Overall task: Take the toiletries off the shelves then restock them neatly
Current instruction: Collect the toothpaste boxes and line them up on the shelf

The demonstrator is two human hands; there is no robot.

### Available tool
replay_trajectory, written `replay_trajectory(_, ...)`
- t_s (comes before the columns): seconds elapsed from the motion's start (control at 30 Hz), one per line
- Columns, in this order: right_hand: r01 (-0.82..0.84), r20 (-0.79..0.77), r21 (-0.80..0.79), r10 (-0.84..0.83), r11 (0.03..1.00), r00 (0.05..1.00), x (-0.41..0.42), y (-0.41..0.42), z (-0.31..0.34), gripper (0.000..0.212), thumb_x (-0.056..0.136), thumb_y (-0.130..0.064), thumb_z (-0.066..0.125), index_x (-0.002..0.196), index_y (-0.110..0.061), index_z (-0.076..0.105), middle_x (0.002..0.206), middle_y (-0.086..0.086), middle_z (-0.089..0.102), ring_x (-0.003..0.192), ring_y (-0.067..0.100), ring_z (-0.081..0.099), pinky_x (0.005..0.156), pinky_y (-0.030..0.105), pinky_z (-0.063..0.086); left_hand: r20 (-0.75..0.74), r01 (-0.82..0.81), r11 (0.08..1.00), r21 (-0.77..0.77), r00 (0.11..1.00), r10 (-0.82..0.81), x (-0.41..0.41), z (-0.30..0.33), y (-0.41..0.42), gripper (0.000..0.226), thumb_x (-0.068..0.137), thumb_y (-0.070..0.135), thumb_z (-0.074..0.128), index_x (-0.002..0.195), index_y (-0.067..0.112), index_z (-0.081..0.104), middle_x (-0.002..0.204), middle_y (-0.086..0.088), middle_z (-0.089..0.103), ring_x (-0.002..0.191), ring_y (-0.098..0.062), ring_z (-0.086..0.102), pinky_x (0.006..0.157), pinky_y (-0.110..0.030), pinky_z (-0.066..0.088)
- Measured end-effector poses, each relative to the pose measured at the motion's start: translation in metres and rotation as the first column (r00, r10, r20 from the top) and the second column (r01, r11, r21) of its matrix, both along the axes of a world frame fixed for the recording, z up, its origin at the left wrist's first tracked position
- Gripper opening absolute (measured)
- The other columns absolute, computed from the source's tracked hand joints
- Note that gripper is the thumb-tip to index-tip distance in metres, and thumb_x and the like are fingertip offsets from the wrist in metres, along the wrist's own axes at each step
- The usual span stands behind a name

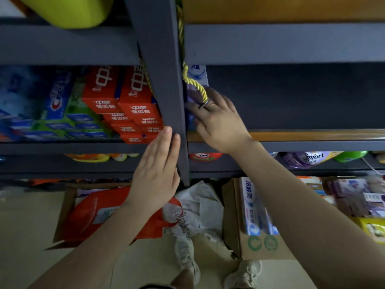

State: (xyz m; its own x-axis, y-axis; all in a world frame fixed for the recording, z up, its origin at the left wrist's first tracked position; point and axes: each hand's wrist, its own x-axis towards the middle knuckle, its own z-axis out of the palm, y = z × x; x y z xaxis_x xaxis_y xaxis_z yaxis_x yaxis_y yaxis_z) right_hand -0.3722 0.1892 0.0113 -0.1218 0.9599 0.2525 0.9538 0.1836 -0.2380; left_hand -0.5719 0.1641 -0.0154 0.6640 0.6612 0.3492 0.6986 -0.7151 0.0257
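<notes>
My right hand (218,122) reaches into the right bay of the dark shelf (291,135) and its fingers curl round blue-and-white toothpaste boxes (198,74) stood against the upright post (164,80). My left hand (157,172) lies flat with straight fingers against the front of that post, holding nothing. In the left bay sit stacked red toothpaste boxes (129,107) and blue Crest boxes (59,94). A cardboard box (262,245) on the floor holds more blue-and-white toothpaste boxes (251,207).
A yellow rope (195,86) hangs down the post over my right hand. A red bag (89,213) sits in another carton on the floor, beside crumpled white plastic (200,203). Detergent bottles and a Comfort pouch (310,159) fill the lower shelf. My shoes (187,259) are below.
</notes>
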Motion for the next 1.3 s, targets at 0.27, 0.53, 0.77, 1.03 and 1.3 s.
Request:
replay_trajectory(0.27,0.446,-0.588,-0.223,-0.485,0.867,0.648,0.003,0.006,0.014,0.07,0.076,-0.027,0.068,0.134,-0.005,0.035,0.136,0.016,0.039,0.122,0.034,0.043,0.091,0.041,0.045,0.008,0.039,0.996,-0.086,0.999,-0.039,-0.003,0.005,-0.001,0.073,0.079,0.011,0.051,0.143,0.002,0.019,0.153,-0.015,-0.007,0.138,-0.032,0.013,0.116,-0.033,0.002)
replay_trajectory(0.53,0.418,-0.57,-0.345,-0.542,0.84,0.618,0.008,-0.048,0.037,0.045,0.071,-0.043,0.066,0.096,-0.009,0.051,0.092,0.002,0.06,0.08,0.02,0.057,0.06,0.025,0.044,0.252,0.213,0.836,-0.505,0.963,-0.093,0.016,0.034,-0.023,0.059,0.093,0.019,0.049,0.146,0.015,0.022,0.153,0.005,0.016,0.137,0.0,0.014,0.109,-0.005,0.008)
replay_trajectory(0.77,-0.004,-0.813,-0.532,-0.509,0.847,0.283,0.027,-0.195,0.006,0.044,0.069,-0.022,0.064,0.109,-0.021,0.049,0.104,0.004,0.058,0.089,0.012,0.057,0.07,0.023,0.048,0.503,0.424,0.279,-0.862,0.644,0.576,0.082,0.056,-0.057,0.013,0.09,0.032,0.052,0.103,0.036,0.05,0.108,0.017,0.058,0.101,0.004,0.058,0.094,-0.027,0.046)
replay_trajectory(1.03,0.233,-0.543,-0.564,-0.569,0.792,0.618,0.058,-0.261,-0.028,0.059,0.073,-0.014,0.075,0.124,-0.02,0.046,0.119,0.001,0.05,0.111,0.017,0.048,0.081,0.026,0.039,0.551,0.558,0.151,-0.816,0.672,0.495,0.122,0.05,-0.137,0.044,0.08,-0.015,0.058,0.103,0.022,0.051,0.096,0.009,0.065,0.088,0.001,0.064,0.074,-0.016,0.05)
replay_trajectory(1.3,0.506,-0.085,-0.045,-0.508,0.862,0.857,0.09,-0.311,-0.021,0.064,0.053,-0.033,0.088,0.081,-0.017,0.033,0.073,0.008,0.056,0.059,0.031,0.059,0.048,0.024,0.033,0.527,0.582,0.052,-0.812,0.691,0.495,0.151,0.028,-0.192,0.049,0.08,-0.015,0.059,0.115,0.016,0.044,0.109,0.001,0.059,0.091,0.005,0.063,0.076,-0.014,0.049)
